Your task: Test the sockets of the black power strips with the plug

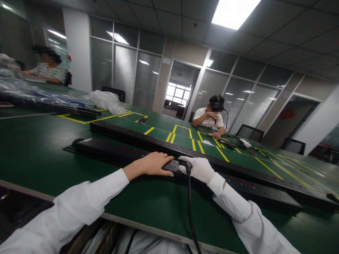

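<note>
A long black power strip with a row of sockets and small red switches lies across the table before me. My left hand, bare, straddles it, fingers over the top and far side and thumb along the near side, gripping it. Close beside, my right hand in a white glove is closed around a black plug held at the strip's sockets. Whether the plug is fully seated is hidden. Its black cable hangs down over the table's near edge. Just behind lies a second long power strip.
Yellow tape lines mark the green table. A phone lies beyond the strips. Clear plastic wrapping is heaped at the left. Across the table a person sits near cables and small items; another person sits far left.
</note>
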A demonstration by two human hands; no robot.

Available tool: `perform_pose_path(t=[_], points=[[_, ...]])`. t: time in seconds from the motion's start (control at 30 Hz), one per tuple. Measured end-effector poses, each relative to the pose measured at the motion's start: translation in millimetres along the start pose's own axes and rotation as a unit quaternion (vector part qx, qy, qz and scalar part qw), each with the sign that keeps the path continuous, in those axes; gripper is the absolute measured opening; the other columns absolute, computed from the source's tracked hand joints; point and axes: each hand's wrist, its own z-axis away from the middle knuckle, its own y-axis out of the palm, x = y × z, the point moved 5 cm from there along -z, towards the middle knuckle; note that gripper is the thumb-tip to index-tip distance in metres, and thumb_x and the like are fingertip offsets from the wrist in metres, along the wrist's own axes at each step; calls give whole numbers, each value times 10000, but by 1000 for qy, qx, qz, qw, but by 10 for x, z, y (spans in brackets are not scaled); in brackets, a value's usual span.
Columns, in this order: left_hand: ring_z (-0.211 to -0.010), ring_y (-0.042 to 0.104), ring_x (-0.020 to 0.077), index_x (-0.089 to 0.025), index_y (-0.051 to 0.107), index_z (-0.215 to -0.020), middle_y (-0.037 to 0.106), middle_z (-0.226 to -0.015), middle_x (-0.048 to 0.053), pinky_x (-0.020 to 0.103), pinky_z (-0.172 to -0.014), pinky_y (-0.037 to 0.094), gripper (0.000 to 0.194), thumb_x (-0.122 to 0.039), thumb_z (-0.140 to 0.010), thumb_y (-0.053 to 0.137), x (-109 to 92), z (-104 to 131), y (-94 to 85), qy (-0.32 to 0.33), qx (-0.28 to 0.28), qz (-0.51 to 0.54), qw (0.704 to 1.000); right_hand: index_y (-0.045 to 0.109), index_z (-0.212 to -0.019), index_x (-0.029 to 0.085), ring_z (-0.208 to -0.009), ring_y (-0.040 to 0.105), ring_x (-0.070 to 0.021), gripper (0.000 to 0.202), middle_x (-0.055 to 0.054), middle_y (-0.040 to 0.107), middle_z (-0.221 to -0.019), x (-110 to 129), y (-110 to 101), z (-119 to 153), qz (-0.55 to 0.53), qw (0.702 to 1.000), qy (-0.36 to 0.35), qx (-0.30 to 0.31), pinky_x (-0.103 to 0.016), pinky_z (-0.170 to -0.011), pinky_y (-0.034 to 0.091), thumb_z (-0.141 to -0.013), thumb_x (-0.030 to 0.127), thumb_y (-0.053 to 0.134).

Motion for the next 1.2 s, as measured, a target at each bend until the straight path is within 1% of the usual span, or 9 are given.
perform_pose_path(t=[0.1, 0.17, 0.33, 0.53, 0.67, 0.77, 1.0, 1.2], points=[[-968, 519, 258, -210, 335, -1283, 505, -1176, 110, 337, -808, 346, 752, -701, -716, 296, -2, -1, -1, -1, -1, 2, 1000, 571, -1093, 309, -661, 600, -163, 505, -36, 660, -695, 0, -3, 12, 24, 1000, 9, -1, -234, -600, 387, -729, 619, 406], [-974, 516, 260, -206, 336, -1283, 505, -1175, 112, 337, -811, 346, 754, -700, -715, 300, -3, -3, -1, -3, -2, 2, 1000, 576, -1085, 306, -656, 598, -162, 502, -38, 659, -689, 3, -6, 19, 26, 1000, 13, -3, -233, -599, 386, -731, 617, 403], [-973, 516, 259, -210, 322, -1291, 506, -1175, 109, 337, -810, 349, 752, -699, -720, 291, -12, -8, -1, -1, 2, 2, 1000, 594, -1049, 309, -626, 588, -131, 425, -12, 651, -662, 18, 11, 9, -17, 1000, -2, -4, -200, -578, 382, -758, 560, 413], [-972, 516, 258, -209, 341, -1281, 503, -1178, 114, 330, -804, 349, 759, -706, -709, 306, -11, -6, -16, -6, 4, -1, 1000, 624, -1008, 277, -549, 557, -105, 392, 0, 633, -601, 32, 27, -21, -76, 997, -14, -5, -185, -560, 387, -757, 513, 437], [-1001, 501, 259, -214, 312, -1297, 493, -1194, 112, 332, -824, 338, 770, -708, -707, 308, -37, 3, -44, 6, -5, 5, 1000, 623, -1018, 265, -483, 526, -94, 403, 0, 620, -563, 30, 25, -20, -78, 997, -10, -4, -184, -512, 366, -764, 511, 428], [-1018, 492, 259, -217, 302, -1300, 489, -1199, 110, 331, -834, 332, 766, -703, -709, 314, -63, 6, -55, 16, -12, 3, 1000, 621, -1023, 271, -524, 554, -108, 410, -6, 630, -578, 51, 27, -33, -61, 998, -10, -12, -189, -531, 373, -760, 521, 433], [-1018, 494, 260, -189, 326, -1281, 507, -1167, 119, 329, -828, 341, 763, -698, -713, 314, -57, -7, -40, 19, -21, -11, 1000, 617, -1018, 281, -664, 605, -152, 436, -25, 674, -704, 187, 64, -130, -21, 999, -5, -34, -220, -617, 403, -759, 561, 406], [-1004, 500, 258, -192, 317, -1285, 511, -1160, 115, 331, -825, 342, 759, -699, -720, 295, -55, -4, -39, 17, -23, -14, 1000, 605, -1015, 269, -654, 605, -152, 465, -34, 677, -724, 237, 58, -141, 9, 999, 3, -37, -219, -593, 384, -770, 587, 370]])
